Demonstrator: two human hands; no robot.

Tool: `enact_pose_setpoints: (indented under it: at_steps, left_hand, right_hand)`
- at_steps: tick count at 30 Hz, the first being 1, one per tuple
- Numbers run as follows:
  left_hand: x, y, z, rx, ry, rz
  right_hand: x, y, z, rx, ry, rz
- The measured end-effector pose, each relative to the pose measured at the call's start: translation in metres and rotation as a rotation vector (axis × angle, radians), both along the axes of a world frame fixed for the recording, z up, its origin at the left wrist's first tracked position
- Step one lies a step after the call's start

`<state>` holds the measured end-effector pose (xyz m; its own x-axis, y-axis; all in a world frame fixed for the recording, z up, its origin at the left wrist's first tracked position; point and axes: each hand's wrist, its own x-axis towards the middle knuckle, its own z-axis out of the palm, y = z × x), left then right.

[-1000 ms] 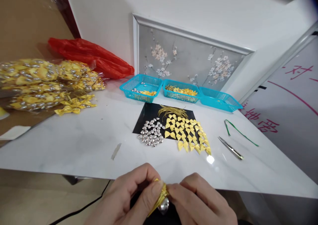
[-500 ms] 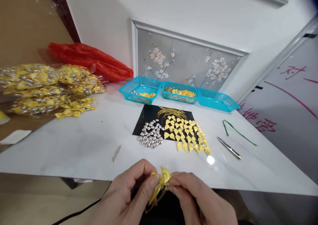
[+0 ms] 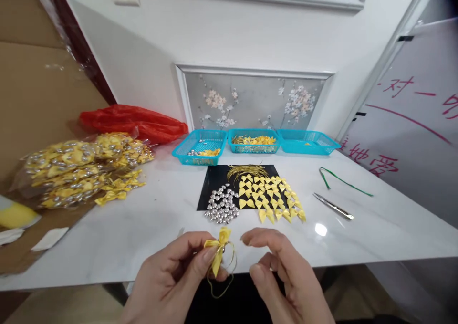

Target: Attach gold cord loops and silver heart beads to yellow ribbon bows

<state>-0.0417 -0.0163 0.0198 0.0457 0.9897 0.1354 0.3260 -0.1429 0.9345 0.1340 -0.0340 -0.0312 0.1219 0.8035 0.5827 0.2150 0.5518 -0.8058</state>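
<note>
The left hand (image 3: 171, 278) has its grip closed on a small yellow bow (image 3: 219, 246), a loop of gold thread (image 3: 224, 290) dangling just below that grip at the tabletop (image 3: 143, 219) edge, while the right hand (image 3: 282, 276) shows an open grip, fingers loosely curled, just right of the bow and apart from it, with silver beads (image 3: 222, 207) lying beyond both grips.
</note>
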Motion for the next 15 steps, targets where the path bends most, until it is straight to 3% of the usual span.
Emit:
enact_pose_setpoints:
  at_steps: [4, 6, 12, 15]
  left_hand:
    - [0.003, 0.003, 0.003, 0.049, 0.041, 0.020]
    - [0.005, 0.004, 0.003, 0.088, 0.100, 0.020]
    - [0.001, 0.001, -0.005, 0.150, 0.328, 0.019]
    - [0.001, -0.001, -0.008, 0.143, 0.350, 0.030]
  right_hand:
    - [0.009, 0.015, 0.022, 0.334, -0.270, 0.028]
    - [0.010, 0.021, 0.031, 0.420, -0.357, 0.044]
    - [-0.009, 0.024, 0.034, 0.476, -0.476, -0.004]
    - [-0.016, 0.028, 0.034, 0.483, -0.500, -0.050]
